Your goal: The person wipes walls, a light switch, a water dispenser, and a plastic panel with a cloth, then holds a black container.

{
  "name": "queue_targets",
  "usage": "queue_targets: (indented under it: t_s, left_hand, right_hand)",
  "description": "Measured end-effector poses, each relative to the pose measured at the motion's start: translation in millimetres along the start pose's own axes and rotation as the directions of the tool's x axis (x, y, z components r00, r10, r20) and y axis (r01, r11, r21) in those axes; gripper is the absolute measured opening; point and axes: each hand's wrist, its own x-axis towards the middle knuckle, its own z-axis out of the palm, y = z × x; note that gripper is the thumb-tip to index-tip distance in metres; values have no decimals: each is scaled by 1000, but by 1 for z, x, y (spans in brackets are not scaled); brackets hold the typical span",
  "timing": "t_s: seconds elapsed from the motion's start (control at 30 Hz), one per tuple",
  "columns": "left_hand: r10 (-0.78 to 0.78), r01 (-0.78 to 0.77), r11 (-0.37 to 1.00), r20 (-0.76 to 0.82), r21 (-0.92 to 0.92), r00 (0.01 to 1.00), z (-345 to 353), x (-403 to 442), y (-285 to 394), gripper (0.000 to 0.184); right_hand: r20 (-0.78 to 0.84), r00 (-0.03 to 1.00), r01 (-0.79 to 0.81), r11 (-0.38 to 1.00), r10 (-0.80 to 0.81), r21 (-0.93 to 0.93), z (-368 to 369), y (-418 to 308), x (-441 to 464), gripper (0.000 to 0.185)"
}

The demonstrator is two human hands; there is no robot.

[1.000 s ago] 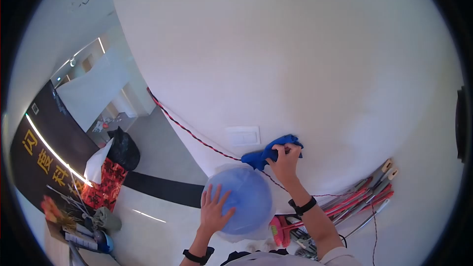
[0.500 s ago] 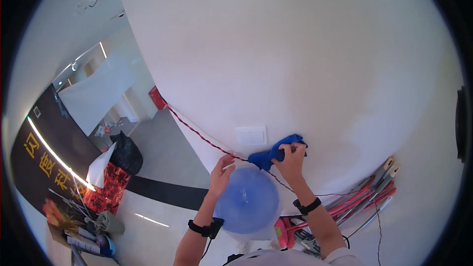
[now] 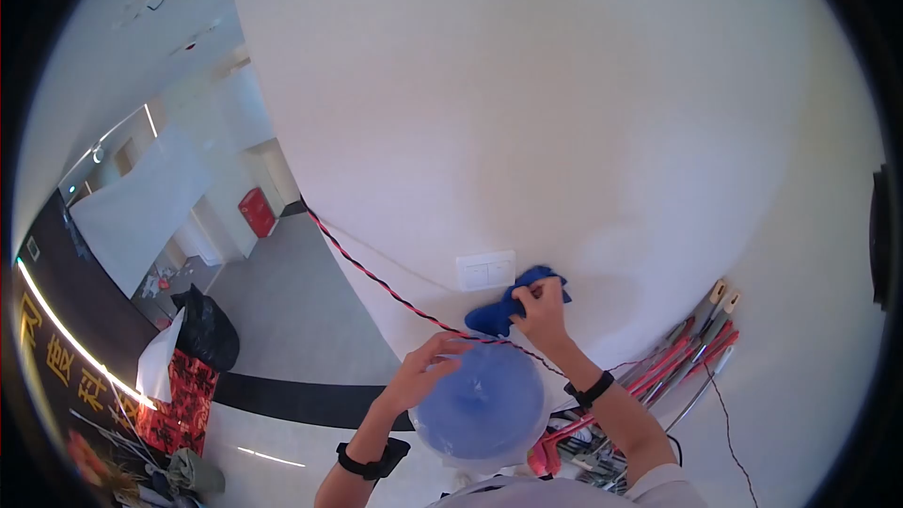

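My right hand is closed on a bunched blue cloth, close to the white wall just below a white switch plate. A twisted red and black cord hangs across in front of the wall and passes below the cloth. My left hand is at the cord, over the upper left of a round, translucent blue object. Its fingers are bent and partly apart; whether they grip the cord is unclear.
Mops and brooms with red and grey handles lean at the lower right. Far left are a black bag, a red patterned box and a dark sign wall. A red box stands farther back.
My left hand has left the round blue object's face and risen to the cord. The cord now runs below the cloth instead of into it. The view has shifted.
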Motion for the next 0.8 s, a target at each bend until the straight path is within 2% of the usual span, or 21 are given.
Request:
queue_targets:
  t_s: [0.07, 0.13, 0.2, 0.33, 0.4, 0.43, 0.5, 0.63, 0.7, 0.73, 0.77, 0.8]
  left_hand:
    - [39, -40, 998, 27, 43, 999, -3, 4, 2, 46]
    - [80, -85, 993, 60, 86, 995, -7, 9, 4, 48]
    - [102, -114, 972, 69, 204, 992, -12, 13, 4, 53]
    - [90, -110, 960, 89, 255, 992, -23, 21, -1, 59]
    - [40, -78, 915, 105, 396, 994, -27, 20, 5, 60]
    - [44, -83, 914, 106, 398, 993, -30, 19, 2, 60]
    - [129, -162, 772, 98, 615, 987, -36, 16, -10, 60]
    - [86, -94, 842, 39, 532, 996, -46, 3, -21, 58]
    - [89, -65, 862, -24, 503, 996, -50, -10, -28, 53]
    - [94, -67, 863, -28, 501, 995, -51, -19, -29, 53]
    - [108, -62, 856, -61, 514, 992, -49, -29, -30, 52]
    - [120, -54, 849, -94, 525, 988, -46, -37, -35, 51]
  right_hand:
    - [63, 992, 114, 993, -111, -34, 8, -9, 3, 45]
    - [59, 993, 102, 993, -99, -66, 8, -16, 4, 46]
    - [60, 994, 98, 991, -93, -94, 6, -16, 6, 46]
    - [76, 991, 119, 989, -112, -87, 9, -7, -1, 46]
    - [-2, 998, 59, 997, -59, -57, 5, -2, -2, 45]
    - [-5, 998, 60, 996, -61, -59, 1, 1, -1, 45]
    - [-170, 981, -95, 995, 90, -18, -11, 9, 4, 42]
    - [-217, 966, -150, 989, 142, -19, -42, 19, 32, 39]
    - [-301, 944, -137, 991, 133, 9, -56, 24, 53, 39]
    - [-362, 929, -85, 996, 78, -4, -65, 21, 69, 39]
    - [-347, 921, -149, 984, 174, 98, -72, 14, 77, 40]
    - [-361, 915, -144, 982, 180, 124, -73, 7, 83, 41]
